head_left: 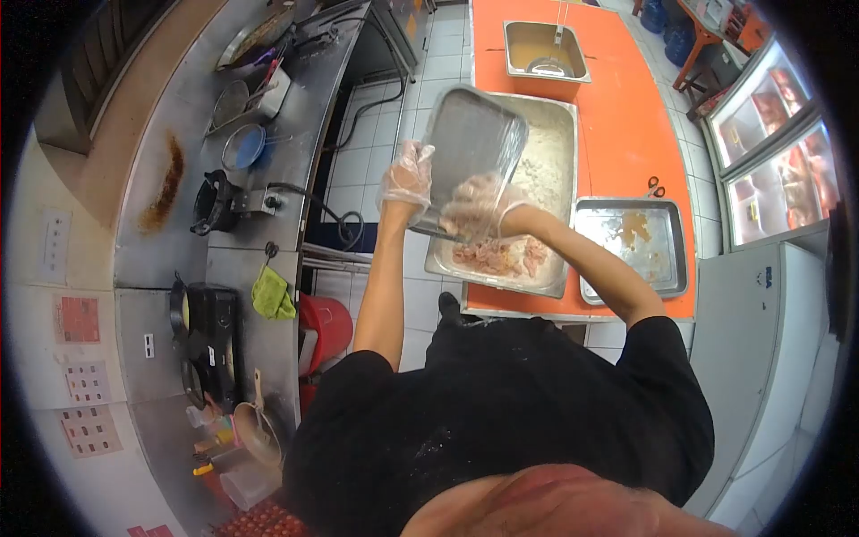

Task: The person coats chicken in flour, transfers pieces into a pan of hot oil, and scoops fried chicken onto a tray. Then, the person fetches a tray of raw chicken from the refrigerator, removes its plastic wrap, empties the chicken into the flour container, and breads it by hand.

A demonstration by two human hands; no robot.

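My left hand [409,177], in a clear plastic glove, grips the left edge of a metal tray [474,134]. The tray is held tilted above a large metal pan [550,166], partly covering it. My right hand [488,206], gloved too, is at the tray's lower part; motion smears its fingers, so I cannot tell whether they are closed. Below my hands, pieces of raw meat [501,257] lie at the near end of the large pan. Pale flour [548,152] covers much of the rest of that pan.
On the orange table [622,116] stand a deep metal container [548,54] of yellowish liquid with a ladle and a shallow tray [676,259] with brown residue. Scissors [656,187] lie behind that tray. A steel counter with a black stove [215,340] runs along the left; a red bucket [327,331] sits beside it.
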